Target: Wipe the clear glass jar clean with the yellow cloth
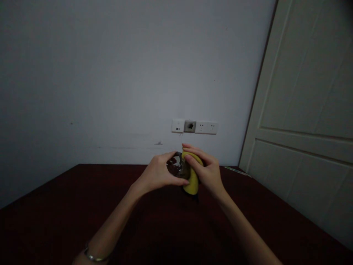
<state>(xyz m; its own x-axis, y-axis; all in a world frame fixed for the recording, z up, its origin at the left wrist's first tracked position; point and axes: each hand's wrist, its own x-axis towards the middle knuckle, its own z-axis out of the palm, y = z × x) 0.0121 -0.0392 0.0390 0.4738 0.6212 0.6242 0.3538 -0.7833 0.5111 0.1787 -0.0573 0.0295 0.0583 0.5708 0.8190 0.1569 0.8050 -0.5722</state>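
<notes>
My left hand (161, 171) is curved around a see-through, shiny glass cup (178, 165), thumb below and fingers above. Its far side is partly hidden by the fingers. My right hand (205, 165) grips a yellow cloth (193, 180) and presses it against the right side of the cup. The cloth is folded over the rim area and hangs down, with a dark edge at its bottom. Both hands are held up close together above the dark red table.
The dark red table (68, 213) runs back to a pale wall (124, 73). Sockets and switches (206, 127) are set in the wall behind the hands. To the right stands a cream panelled door (306, 110). A thin flat strip (237, 170) lies near the table's back right corner.
</notes>
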